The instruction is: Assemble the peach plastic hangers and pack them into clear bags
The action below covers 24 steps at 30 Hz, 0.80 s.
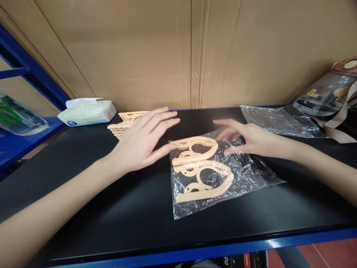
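Note:
Peach-coloured folding hangers (205,165) lie folded inside a clear plastic bag (248,175) on the black tabletop. My left hand (149,137) is open with its fingers stretched to the right. Its thumb tip is at the bag's upper left corner; whether it touches cannot be made out. Behind that hand, partly hidden by it, is a stack of the same kind of hangers (118,129). Over the bag's right upper part, my right hand (242,137) has its fingers apart, slightly blurred, and holds nothing visible.
A tissue pack (87,112) sits at the back left. Another clear plastic bag (279,119) lies at the back right, beside a clear bottle (325,93) with a strap (338,126). Cardboard (156,56) stands behind the black table (125,219). Blue shelving (33,70) is on the left.

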Motion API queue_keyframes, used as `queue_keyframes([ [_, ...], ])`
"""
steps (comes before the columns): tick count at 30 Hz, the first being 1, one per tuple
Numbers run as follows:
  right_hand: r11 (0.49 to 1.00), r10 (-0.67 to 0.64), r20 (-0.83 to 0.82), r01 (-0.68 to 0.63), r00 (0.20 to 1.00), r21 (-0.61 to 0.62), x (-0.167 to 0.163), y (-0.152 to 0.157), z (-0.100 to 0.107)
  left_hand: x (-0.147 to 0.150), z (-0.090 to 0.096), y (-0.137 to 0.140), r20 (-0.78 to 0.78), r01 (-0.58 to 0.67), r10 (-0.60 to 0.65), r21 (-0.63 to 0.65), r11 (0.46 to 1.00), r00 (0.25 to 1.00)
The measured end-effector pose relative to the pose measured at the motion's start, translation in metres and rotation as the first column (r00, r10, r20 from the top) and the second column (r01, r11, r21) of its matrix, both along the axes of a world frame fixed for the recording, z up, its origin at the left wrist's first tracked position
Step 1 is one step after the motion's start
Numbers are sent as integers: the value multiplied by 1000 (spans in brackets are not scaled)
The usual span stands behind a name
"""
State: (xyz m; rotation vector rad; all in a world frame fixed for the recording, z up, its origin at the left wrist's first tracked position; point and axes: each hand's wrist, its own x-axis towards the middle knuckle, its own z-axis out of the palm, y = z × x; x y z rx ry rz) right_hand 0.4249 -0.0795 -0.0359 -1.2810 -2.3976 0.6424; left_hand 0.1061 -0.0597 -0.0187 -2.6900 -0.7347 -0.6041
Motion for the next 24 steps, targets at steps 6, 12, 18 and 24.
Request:
queue_keyframes([
  [6,995,43,32,-40,999,-87,11,3,6,-22,12,21,82,-266,258,111,958,963],
  [12,996,-23,20,25,1000,-90,6,2,1,-41,5,43,2,-384,384,46,922,923],
  [18,996,-50,18,51,999,-76,7,1,-2,-47,5,48,-102,-464,475,115,878,874],
  [24,996,-62,3,62,998,-71,8,2,-5,-51,1,53,-53,-398,407,126,909,912],
])
